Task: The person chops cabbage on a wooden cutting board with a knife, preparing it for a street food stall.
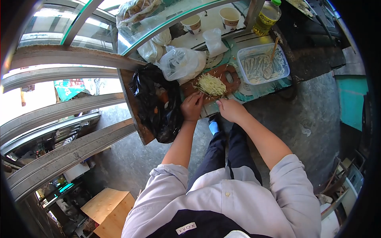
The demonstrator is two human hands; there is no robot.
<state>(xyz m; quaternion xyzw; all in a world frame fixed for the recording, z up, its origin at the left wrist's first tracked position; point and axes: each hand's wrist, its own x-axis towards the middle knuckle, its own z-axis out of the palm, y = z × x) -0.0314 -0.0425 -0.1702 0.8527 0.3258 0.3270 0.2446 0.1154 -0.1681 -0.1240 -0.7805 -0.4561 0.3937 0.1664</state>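
Observation:
A heap of pale green shredded vegetable (212, 85) lies on a brown wooden cutting board (234, 84) with a handle hole. My left hand (192, 106) rests at the board's near left edge, its bent fingers bunched against the heap's near side; whatever is under the fingertips is hidden. Just right of it, at the board's near edge, my right hand (232, 110) is closed in a fist with the thumb toward the heap. What it grips is too small and covered to make out. A black plastic bag (158, 104) sits beside my left wrist.
A clear plastic tub (286, 73) with white residue and a utensil stands right of the board. Behind are a clear bag (183, 63), paper cups (229, 19) and a green-capped oil bottle (266, 19). A glass case frame (166, 24) rises at the back left.

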